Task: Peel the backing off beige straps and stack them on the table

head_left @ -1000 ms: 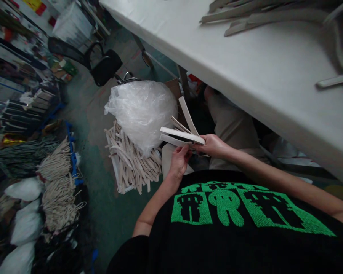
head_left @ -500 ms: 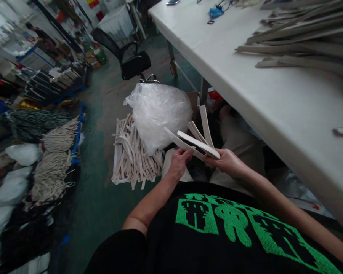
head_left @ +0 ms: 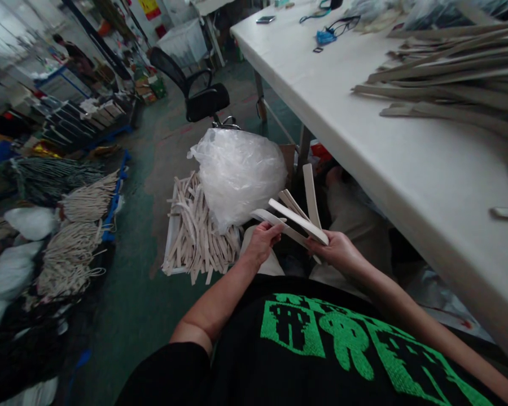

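Just below the centre of the frame, a fan of pale strips [head_left: 300,219] is held between two bare hands above the person's lap. Right hand [head_left: 337,252]: fingers curled shut around the gathered ends of the strips, thumb pressed on top, so that the free ends splay up and to the left. Left hand [head_left: 262,239]: thumb and fingers pinching the lowest strip near its middle; the remaining fingertips are hidden behind it. Directly behind the fan, a crumpled clear plastic bag [head_left: 237,169] rests on the floor, touching a heap of loose strips [head_left: 195,237] that fills a shallow tray [head_left: 169,248] at centre left. Right half of the frame: a white table [head_left: 364,124] running from the top centre to the right edge, with long strips [head_left: 449,73] stacked at the upper right. Glasses [head_left: 345,23] and a phone [head_left: 265,19] lie at the table's far end. Upper centre: a black office chair [head_left: 198,98] on the green floor. Left edge: bundles of cord [head_left: 80,225]. Bottom: a black shirt [head_left: 322,349] with green print.
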Demonstrator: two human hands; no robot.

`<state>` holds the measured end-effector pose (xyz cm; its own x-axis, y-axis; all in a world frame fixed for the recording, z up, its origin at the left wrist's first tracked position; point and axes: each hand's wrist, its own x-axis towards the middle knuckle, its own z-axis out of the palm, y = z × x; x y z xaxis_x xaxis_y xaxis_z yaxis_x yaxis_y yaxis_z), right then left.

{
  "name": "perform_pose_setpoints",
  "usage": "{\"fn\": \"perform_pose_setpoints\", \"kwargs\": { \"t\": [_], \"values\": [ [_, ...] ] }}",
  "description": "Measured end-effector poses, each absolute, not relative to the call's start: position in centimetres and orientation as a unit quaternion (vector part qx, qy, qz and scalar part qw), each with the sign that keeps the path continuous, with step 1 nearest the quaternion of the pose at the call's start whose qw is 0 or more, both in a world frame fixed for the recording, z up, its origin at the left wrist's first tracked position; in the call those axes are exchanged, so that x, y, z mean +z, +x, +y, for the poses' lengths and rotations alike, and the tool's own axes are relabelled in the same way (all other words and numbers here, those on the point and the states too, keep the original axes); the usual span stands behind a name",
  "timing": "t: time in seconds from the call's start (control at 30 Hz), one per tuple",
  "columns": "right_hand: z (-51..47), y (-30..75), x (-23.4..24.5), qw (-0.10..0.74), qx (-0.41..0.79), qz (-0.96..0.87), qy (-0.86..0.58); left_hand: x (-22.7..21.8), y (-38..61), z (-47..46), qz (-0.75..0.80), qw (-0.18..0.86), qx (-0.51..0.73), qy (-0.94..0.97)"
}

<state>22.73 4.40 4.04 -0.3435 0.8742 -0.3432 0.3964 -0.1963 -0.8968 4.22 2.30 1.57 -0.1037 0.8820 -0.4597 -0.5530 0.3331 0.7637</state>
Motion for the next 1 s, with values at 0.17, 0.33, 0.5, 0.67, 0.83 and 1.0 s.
{"fn": "perform_pose_setpoints", "kwargs": {
  "t": [0.17,0.33,0.5,0.67,0.83,1.0],
  "values": [
    [4.6,22.4,3.0,0.237,0.556,-0.588,-0.538,1.2,4.9,2.3,0.478,0.664,0.55,0.167],
    [4.7,22.6,2.8,0.198,0.57,-0.586,-0.541,1.0,3.6,3.3,0.51,0.633,0.558,0.167],
    [5.2,22.1,3.7,0.242,0.562,-0.573,-0.546,1.3,4.5,3.5,0.489,0.675,0.518,0.191],
    [4.8,23.5,4.0,0.211,0.572,-0.579,-0.541,1.4,3.1,4.5,0.508,0.638,0.549,0.182],
    [5.0,22.8,4.0,0.229,0.543,-0.566,-0.577,0.9,4.6,4.1,0.494,0.675,0.51,0.201],
    [5.3,23.6,4.0,0.191,0.584,-0.561,-0.554,0.8,4.4,4.3,0.507,0.67,0.51,0.185]
  ]
}}
